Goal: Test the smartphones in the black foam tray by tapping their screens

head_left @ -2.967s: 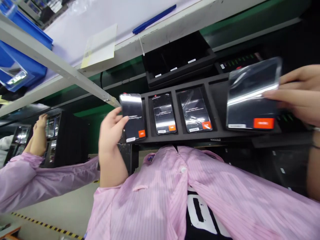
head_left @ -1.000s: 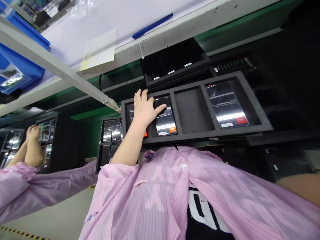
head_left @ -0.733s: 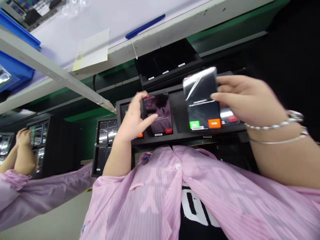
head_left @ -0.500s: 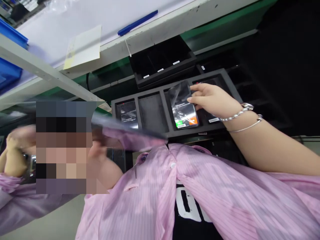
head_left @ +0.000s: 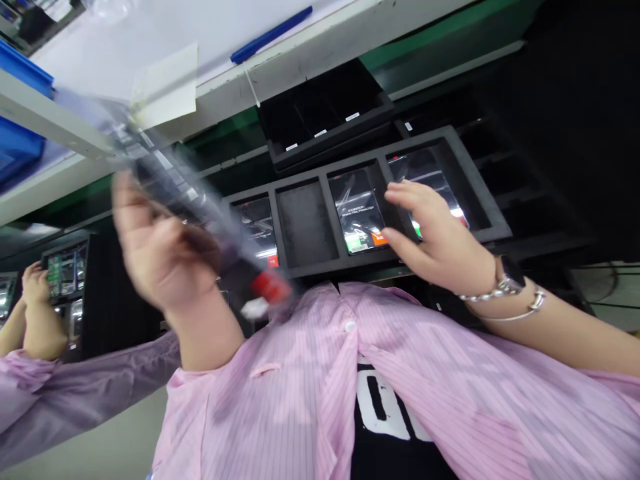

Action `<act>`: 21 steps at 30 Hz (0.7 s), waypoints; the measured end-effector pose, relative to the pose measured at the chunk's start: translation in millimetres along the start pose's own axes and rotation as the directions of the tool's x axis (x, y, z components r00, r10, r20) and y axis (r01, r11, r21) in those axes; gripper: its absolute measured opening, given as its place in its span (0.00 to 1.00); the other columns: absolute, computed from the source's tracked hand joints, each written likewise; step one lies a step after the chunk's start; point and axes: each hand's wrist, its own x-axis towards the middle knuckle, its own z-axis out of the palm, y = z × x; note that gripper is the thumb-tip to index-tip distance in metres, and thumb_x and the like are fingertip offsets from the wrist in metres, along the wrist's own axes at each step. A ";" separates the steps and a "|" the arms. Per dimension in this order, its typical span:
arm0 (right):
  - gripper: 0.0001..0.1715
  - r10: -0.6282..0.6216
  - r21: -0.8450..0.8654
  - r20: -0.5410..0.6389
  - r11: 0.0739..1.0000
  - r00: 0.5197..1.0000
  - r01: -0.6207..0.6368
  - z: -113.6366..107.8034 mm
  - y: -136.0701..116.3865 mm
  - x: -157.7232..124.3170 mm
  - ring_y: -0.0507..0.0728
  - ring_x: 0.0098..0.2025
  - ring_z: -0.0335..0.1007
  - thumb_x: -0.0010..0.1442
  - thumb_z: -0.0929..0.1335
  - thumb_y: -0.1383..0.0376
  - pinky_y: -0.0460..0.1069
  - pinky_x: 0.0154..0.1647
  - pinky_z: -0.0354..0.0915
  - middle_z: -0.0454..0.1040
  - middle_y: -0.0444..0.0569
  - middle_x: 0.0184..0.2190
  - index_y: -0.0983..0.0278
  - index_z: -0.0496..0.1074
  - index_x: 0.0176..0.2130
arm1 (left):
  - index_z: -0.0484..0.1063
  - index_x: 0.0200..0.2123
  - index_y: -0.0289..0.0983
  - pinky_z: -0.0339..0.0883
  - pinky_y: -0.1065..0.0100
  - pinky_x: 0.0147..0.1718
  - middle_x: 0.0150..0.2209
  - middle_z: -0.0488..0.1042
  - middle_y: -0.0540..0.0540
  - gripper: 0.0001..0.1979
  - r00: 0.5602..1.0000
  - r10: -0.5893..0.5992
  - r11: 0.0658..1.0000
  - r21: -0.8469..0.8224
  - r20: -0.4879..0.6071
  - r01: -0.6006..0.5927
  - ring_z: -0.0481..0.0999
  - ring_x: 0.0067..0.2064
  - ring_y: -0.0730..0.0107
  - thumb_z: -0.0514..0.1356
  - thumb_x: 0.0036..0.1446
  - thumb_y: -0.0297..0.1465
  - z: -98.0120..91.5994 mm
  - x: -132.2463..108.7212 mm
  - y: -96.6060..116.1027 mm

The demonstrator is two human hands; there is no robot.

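Note:
My left hand (head_left: 165, 253) is raised and shut on a smartphone in clear film (head_left: 195, 210), which is motion-blurred and shows a red-orange label at its lower end. A black foam tray (head_left: 370, 263) has side-by-side compartments. One filmed phone (head_left: 255, 227) lies in the leftmost compartment, and the compartment next to it (head_left: 305, 223) holds no phone. Another phone (head_left: 357, 210), with green and orange labels, rests in the third. My right hand (head_left: 437, 233) hangs open over the divider, its fingers partly covering a fourth phone (head_left: 430, 180).
A black divided box (head_left: 325, 110) sits behind the tray, under a white shelf edge with a blue pen (head_left: 270, 35) and a paper note (head_left: 165, 80). A blue bin (head_left: 17, 150) is at far left. A co-worker's hand (head_left: 35, 283) and pink sleeve (head_left: 50, 400) show beside a phone rack (head_left: 65, 260).
The phone my right hand held now lies in the third compartment, and that hand has let go. My left hand has swung up and left with a phone.

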 end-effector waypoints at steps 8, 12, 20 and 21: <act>0.36 -0.130 -0.269 0.067 0.952 0.989 0.144 35.2 -3.6 -36.1 0.74 0.76 0.49 0.67 0.70 0.52 0.76 0.73 0.50 0.61 0.62 0.71 0.62 0.65 0.68 | 0.50 0.71 0.43 0.80 0.60 0.37 0.39 0.80 0.46 0.37 0.914 -0.224 0.944 -0.156 0.339 0.290 0.83 0.34 0.63 0.61 0.63 0.38 69.8 46.1 -3.0; 0.32 -0.114 -0.335 0.115 0.931 0.987 0.146 34.4 -7.7 -33.8 0.74 0.75 0.50 0.67 0.69 0.52 0.77 0.74 0.46 0.61 0.60 0.72 0.59 0.68 0.66 | 0.55 0.71 0.36 0.77 0.58 0.42 0.32 0.79 0.49 0.38 0.903 -0.257 0.965 0.144 0.345 0.220 0.81 0.34 0.61 0.62 0.62 0.36 70.7 46.0 -1.4; 0.47 -0.084 -0.487 -0.145 0.873 0.986 0.003 -4.3 29.1 -74.6 0.80 0.73 0.53 0.65 0.70 0.47 0.77 0.71 0.52 0.64 0.69 0.68 0.63 0.57 0.73 | 0.69 0.62 0.41 0.71 0.53 0.58 0.51 0.80 0.42 0.24 0.973 0.191 0.945 0.243 0.127 -0.217 0.79 0.54 0.56 0.59 0.67 0.43 41.2 -45.9 4.2; 0.45 -0.072 -0.502 -0.148 0.865 0.986 -0.012 -5.4 33.7 -78.7 0.81 0.73 0.53 0.66 0.69 0.46 0.78 0.70 0.52 0.63 0.69 0.68 0.62 0.59 0.72 | 0.72 0.59 0.41 0.68 0.51 0.62 0.53 0.79 0.40 0.22 0.963 0.230 0.932 0.255 0.138 -0.259 0.76 0.58 0.53 0.59 0.66 0.43 42.4 -59.0 3.0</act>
